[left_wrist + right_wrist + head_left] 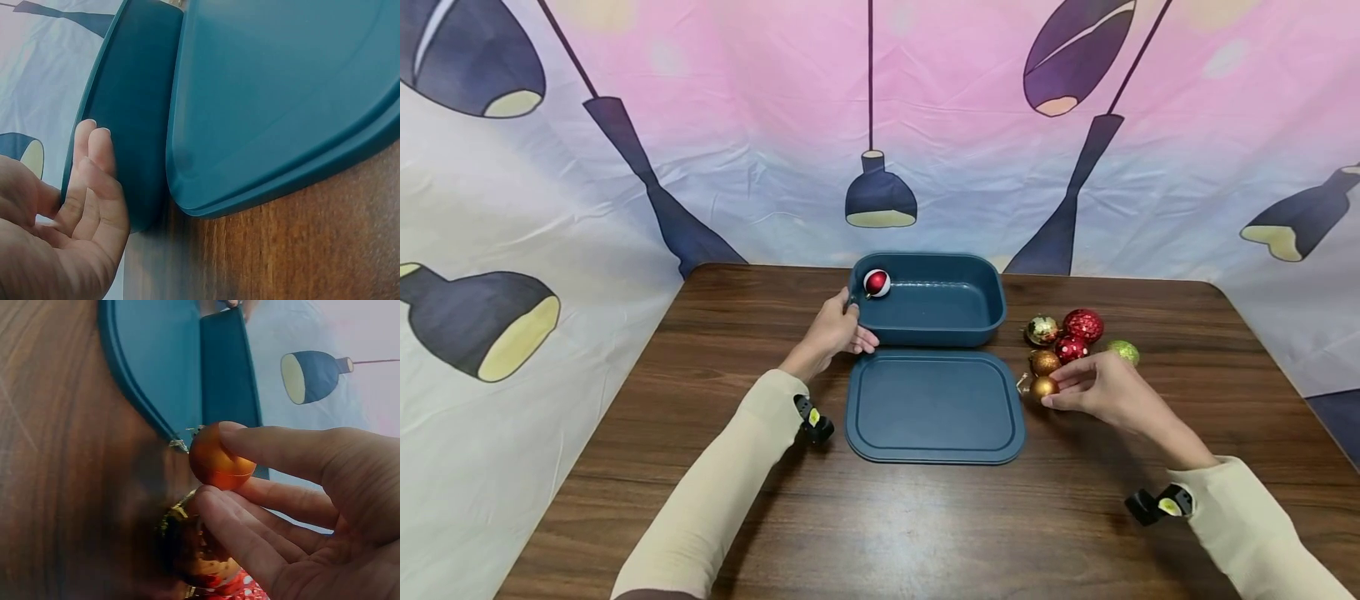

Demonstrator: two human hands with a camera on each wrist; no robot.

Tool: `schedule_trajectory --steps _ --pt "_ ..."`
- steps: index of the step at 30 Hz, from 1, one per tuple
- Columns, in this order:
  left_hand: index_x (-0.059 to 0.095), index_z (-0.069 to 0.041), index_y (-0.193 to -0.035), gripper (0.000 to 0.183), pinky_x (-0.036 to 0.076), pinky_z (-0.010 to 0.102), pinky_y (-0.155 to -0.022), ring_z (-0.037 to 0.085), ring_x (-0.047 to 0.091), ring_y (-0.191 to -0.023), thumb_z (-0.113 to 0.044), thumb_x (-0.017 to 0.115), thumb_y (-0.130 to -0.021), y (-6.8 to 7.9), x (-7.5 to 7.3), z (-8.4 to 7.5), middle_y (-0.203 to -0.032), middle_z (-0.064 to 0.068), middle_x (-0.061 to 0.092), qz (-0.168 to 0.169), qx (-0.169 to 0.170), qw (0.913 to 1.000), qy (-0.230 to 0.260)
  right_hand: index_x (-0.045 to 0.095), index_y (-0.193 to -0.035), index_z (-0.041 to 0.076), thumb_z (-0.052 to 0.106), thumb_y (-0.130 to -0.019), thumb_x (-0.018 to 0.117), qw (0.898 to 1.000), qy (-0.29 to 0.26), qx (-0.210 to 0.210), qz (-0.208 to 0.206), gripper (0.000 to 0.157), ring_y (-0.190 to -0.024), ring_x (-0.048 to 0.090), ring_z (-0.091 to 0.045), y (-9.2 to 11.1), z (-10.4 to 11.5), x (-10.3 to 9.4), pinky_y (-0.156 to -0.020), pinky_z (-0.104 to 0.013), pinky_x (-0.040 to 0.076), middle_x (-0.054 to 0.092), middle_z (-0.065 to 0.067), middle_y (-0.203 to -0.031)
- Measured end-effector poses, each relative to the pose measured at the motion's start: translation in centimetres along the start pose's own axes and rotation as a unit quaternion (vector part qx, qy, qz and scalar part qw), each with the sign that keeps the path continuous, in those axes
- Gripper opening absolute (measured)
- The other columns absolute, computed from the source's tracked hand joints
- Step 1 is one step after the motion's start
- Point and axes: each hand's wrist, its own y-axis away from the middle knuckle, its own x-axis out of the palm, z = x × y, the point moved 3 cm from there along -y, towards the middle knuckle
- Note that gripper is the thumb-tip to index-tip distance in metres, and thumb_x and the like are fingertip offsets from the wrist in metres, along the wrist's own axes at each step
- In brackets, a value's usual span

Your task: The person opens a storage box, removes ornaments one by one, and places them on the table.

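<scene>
In the head view, my right hand (1108, 390) pinches a matte gold Christmas bauble (1043, 388) between thumb and fingertips. Up close in the right wrist view, the bauble (219, 465) looks orange-gold, its small cap and tie pointing away from the palm. My left hand (837, 327) holds the left front corner of a dark teal container (936, 337), thumb at the rim and fingers along the front wall. Inside that container, at its left end, lies a red and white bauble (877, 283). The matching lid (936, 408) lies flat in front of the container.
Several more baubles cluster right of the container: a shiny gold one (1042, 330), a red glitter one (1083, 325), a red dotted one (1071, 348), a copper one (1045, 362) and a green one (1123, 352). A printed cloth (790, 192) hangs behind the wooden table (910, 533).
</scene>
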Motion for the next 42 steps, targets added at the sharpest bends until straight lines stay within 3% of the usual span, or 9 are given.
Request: schedule_trajectory --steps 12,24,35,42 --pt "-0.007 -0.017 -0.163 0.061 0.056 0.025 -0.061 0.019 0.072 -0.067 -0.022 0.029 -0.113 0.02 0.03 -0.06 -0.084 0.018 0.074 0.005 -0.001 1.0 -0.001 0.079 -0.095 0.003 0.027 -0.076 0.091 0.999 0.046 0.007 -0.003 0.033 -0.075 0.072 -0.013 0.21 -0.09 0.86 -0.064 -0.028 0.055 0.076 -0.006 -0.09" --pt "-0.003 -0.017 -0.164 0.06 0.053 0.023 -0.056 0.018 0.071 -0.063 -0.021 0.028 -0.113 0.01 0.27 -0.13 -0.08 0.017 0.073 0.001 0.003 1.0 0.004 0.078 -0.089 0.005 0.024 -0.075 0.091 0.997 0.082 0.008 -0.013 0.027 -0.074 0.071 -0.014 0.5 -0.42 1.08 -0.066 -0.034 0.056 0.075 -0.002 -0.083" --pt "-0.006 -0.016 -0.163 0.062 0.055 0.023 -0.059 0.018 0.072 -0.066 -0.022 0.029 -0.113 -0.1 -0.18 0.24 -0.083 0.016 0.074 -0.001 -0.003 1.0 -0.001 0.078 -0.088 0.005 0.022 -0.075 0.091 0.996 0.083 0.001 -0.02 0.025 -0.075 0.071 -0.015 0.32 -0.53 1.02 -0.064 -0.031 0.055 0.076 -0.004 -0.084" --pt "-0.006 -0.015 -0.164 0.062 0.056 0.025 -0.061 0.019 0.072 -0.066 -0.023 0.029 -0.113 -0.03 -0.15 0.13 -0.084 0.016 0.074 -0.003 -0.004 1.0 -0.001 0.077 -0.097 -0.003 0.022 -0.076 0.091 0.998 0.061 0.004 -0.01 0.035 -0.075 0.073 -0.017 0.51 -0.25 0.35 -0.062 -0.029 0.057 0.076 -0.007 -0.085"
